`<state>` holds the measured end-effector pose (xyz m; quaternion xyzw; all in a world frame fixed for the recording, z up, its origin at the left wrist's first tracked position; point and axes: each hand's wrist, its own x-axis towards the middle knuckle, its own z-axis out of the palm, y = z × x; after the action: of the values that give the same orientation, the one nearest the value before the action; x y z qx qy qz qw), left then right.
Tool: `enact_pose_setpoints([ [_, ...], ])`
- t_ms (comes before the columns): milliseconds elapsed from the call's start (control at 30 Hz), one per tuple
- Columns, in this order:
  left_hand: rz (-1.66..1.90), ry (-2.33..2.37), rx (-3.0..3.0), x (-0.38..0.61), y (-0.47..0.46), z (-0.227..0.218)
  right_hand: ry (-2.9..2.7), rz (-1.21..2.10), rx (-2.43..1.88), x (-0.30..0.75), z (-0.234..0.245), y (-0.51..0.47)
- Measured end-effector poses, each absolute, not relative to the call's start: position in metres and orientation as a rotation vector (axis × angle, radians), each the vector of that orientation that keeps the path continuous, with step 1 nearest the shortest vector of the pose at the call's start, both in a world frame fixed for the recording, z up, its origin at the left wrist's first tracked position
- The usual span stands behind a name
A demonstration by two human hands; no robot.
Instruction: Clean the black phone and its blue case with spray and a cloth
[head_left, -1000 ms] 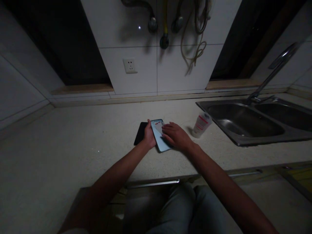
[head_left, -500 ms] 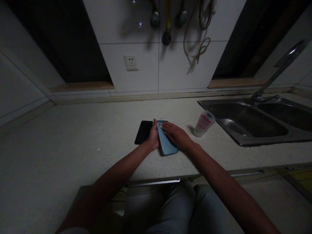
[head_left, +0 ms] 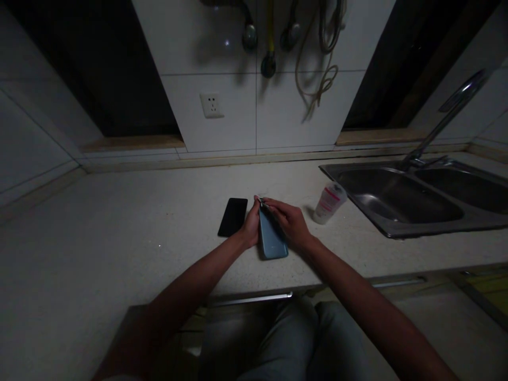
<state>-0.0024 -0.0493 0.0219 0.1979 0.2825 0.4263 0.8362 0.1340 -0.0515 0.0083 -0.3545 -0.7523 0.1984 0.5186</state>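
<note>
- The step in hand looked like work at the top end of the blue phone, which lay flat on the counter close to its front edge, just right of a black phone.
- The left hand was curled along the blue phone's left edge, fingers closed against its side and thumb up near the top corner, steadying it.
- The right hand lay over the phone's right side, fingertips drawn together at the top corner as if pinching something small and pale (too small and dim to name).
- Whether that small bit was gripped or only touched could not be told.
- By my judgement, any next move called for a firm hold from the left hand and a fine, slow pull or press at that corner, so the phone did not slide.
- A small plastic cup stood to the right, apart from both hands, with the sink beyond it.
</note>
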Motion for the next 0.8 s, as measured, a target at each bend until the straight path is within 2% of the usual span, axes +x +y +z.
enact_pose_setpoints([
  [267,0.954,0.595,0.309,-0.007,-0.043,0.017,-2.089,0.543,-0.655,0.136,0.012,-0.059],
  [467,1.120,0.661,0.326,-0.016,-0.034,0.017,-2.121,1.015,-0.718,0.149,0.021,-0.063],
  [567,1.139,0.651,0.309,-0.020,-0.032,0.020,-2.108,1.131,-0.789,0.152,0.023,-0.063],
  [667,1.149,0.655,0.281,-0.021,-0.031,0.023,-2.094,1.057,-0.818,0.153,0.023,-0.061],
  [800,1.106,0.666,0.270,-0.021,-0.032,0.025,-2.106,0.761,-0.816,0.153,0.022,-0.056],
])
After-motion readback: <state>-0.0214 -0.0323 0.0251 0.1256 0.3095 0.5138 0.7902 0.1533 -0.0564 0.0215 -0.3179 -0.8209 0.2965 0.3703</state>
